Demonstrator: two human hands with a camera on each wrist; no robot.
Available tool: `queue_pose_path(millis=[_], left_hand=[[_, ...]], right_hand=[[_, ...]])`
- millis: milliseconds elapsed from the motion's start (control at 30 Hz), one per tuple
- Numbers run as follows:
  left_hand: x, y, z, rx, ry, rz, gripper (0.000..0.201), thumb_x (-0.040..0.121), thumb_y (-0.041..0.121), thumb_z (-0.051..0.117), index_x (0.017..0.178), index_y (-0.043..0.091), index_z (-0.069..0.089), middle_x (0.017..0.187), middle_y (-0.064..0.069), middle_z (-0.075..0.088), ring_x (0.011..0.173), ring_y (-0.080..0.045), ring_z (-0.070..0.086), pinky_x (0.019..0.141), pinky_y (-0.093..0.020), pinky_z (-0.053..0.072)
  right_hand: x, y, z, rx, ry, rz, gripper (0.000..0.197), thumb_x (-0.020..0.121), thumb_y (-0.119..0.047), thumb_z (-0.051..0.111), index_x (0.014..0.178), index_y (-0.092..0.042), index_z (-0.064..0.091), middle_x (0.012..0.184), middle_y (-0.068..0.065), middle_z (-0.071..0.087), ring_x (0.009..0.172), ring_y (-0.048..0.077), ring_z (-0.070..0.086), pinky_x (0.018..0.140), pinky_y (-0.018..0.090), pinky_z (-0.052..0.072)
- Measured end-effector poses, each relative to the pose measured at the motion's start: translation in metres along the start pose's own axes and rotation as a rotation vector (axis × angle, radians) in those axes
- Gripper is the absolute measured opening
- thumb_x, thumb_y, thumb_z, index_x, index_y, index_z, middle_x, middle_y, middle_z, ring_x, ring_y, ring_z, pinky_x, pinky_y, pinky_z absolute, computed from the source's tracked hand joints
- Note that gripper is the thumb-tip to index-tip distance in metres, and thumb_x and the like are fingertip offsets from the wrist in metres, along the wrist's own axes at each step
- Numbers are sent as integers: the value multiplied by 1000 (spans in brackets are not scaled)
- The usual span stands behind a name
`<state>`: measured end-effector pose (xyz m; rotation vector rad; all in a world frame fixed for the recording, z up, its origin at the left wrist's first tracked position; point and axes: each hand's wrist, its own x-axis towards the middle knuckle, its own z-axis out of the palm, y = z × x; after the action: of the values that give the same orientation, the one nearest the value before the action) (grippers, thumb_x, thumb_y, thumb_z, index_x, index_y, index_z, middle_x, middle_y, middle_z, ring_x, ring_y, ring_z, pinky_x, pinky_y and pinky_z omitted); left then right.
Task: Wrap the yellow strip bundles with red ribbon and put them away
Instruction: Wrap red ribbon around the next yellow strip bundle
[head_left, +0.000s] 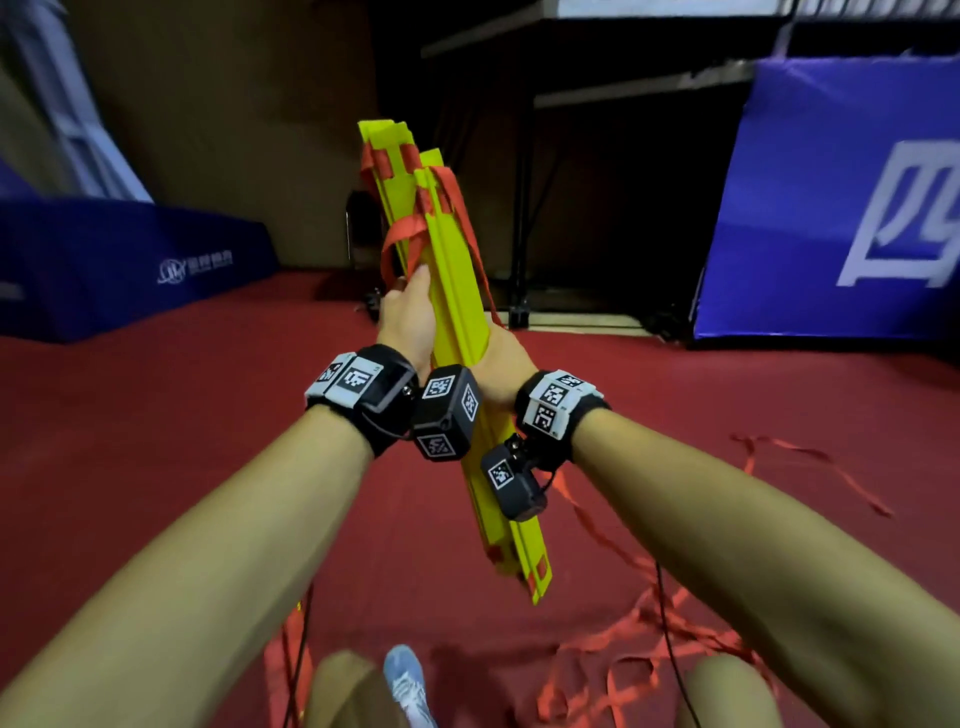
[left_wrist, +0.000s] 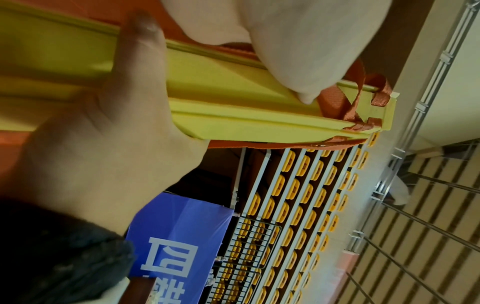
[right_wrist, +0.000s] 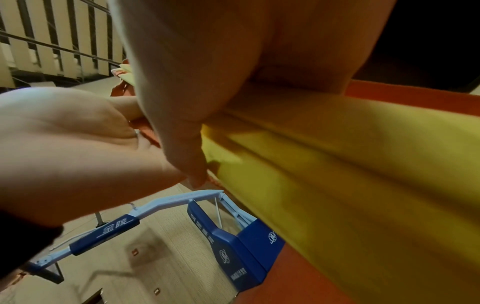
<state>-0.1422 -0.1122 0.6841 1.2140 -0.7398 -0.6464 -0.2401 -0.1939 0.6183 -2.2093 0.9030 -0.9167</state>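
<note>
The yellow strip bundle (head_left: 457, 291) is being held up in the air between both hands, above the red floor (head_left: 208, 441). The right hand (head_left: 501, 364) is grasping it from the right side, about at the middle, with the thumb (left_wrist: 140, 57) lying across the yellow face. The left hand (head_left: 408, 317) is sitting just beyond the right one, on the left side of the bundle. Its thumb and forefinger are pinching a loop of the red ribbon (head_left: 402, 231) against the strips. Another strand is running from the far end down to the right hand.

The long axis is pointing away from the person. The far end is rising up and a little to the left, past the left fingertips, and the near end is sinking toward the floor behind the wrists.

The wrist cameras (head_left: 447, 413) are covering the bundle just behind the hands. The right hand's fingers are hiding behind the strips. In both wrist views the hands are blurred and very close, so single fingers are hard to separate. Loose ribbon (head_left: 649, 613) is lying on the floor under the right forearm.
</note>
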Motion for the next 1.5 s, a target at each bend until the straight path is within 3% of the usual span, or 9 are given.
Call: queue_pose_path(millis=[333, 433, 567, 767, 1000, 1200, 1300, 1400, 1500], left_hand=[[-38, 31, 3, 72, -27, 50, 58, 107, 48, 38, 141, 5, 57, 138, -14, 60, 128, -31, 55, 92, -24, 36], [-35, 23, 10, 60, -23, 23, 61, 108, 48, 35, 145, 3, 52, 143, -16, 56, 130, -33, 52, 93, -27, 37], [-23, 12, 22, 5, -7, 3, 56, 110, 38, 32, 144, -3, 49, 143, -21, 54, 132, -35, 52, 96, -29, 41], [-18, 1, 30, 82, 4, -97, 49, 104, 35, 46, 142, 5, 53, 134, -15, 62, 121, -33, 61, 88, -34, 49], [-4, -4, 22, 93, 93, 282, 7, 94, 15, 68, 87, 15, 71, 74, 8, 67, 59, 7, 61, 63, -20, 51], [2, 7, 20, -196, 56, -40, 42, 102, 35, 58, 68, 13, 50, 52, 2, 45, 30, -8, 44, 38, -19, 38], [16, -1, 6, -9, 46, -139, 69, 86, 74, 55, 61, 10, 56, 49, -1, 38, 39, -18, 39, 55, -28, 38], [22, -8, -6, -32, -8, -169, 77, 86, 80, 44, 60, 8, 54, 44, 2, 35, 33, -14, 30, 44, -21, 28], [28, -11, -17, -139, 76, -163, 65, 99, 62, 38, 65, 8, 52, 45, 1, 42, 34, -12, 34, 39, -19, 22]], right_hand=[[-35, -39, -41, 120, 11, 47, 32, 68, -44, 85, 63, -23, 62, 62, -11, 63, 49, -5, 51, 58, 25, 43], [-35, -47, -42, 102, 58, 9, 41, 50, -54, 81, 73, -23, 68, 72, -7, 70, 65, 7, 64, 64, 28, 51], [-40, -45, -42, 164, 86, -84, 22, 73, -2, 83, 91, 2, 71, 89, 11, 74, 80, 24, 68, 78, 34, 57], [-33, -23, -30, 203, 234, 140, 105, 49, -37, 90, 136, -3, 42, 103, 8, 72, 92, 25, 71, 83, 45, 59], [-32, 22, -21, 174, 137, 154, 52, 65, -28, 88, 110, -16, 65, 101, 5, 76, 89, 22, 73, 83, 43, 60], [-33, 37, -16, 152, 138, 207, 114, 46, -47, 86, 148, -21, 44, 130, 1, 65, 115, 21, 65, 96, 36, 55], [-34, 37, -20, 221, 159, 203, 139, 56, -22, 91, 161, -30, 1, 145, 0, 50, 125, 20, 55, 101, 31, 51], [-38, 47, -27, 273, 208, 256, 129, 71, -6, 86, 161, -27, -4, 141, -1, 52, 114, 17, 57, 74, 10, 51], [-37, 54, -28, 358, 294, 299, 127, 77, -3, 82, 160, -27, -10, 137, -2, 54, 109, 16, 57, 72, 16, 50]])
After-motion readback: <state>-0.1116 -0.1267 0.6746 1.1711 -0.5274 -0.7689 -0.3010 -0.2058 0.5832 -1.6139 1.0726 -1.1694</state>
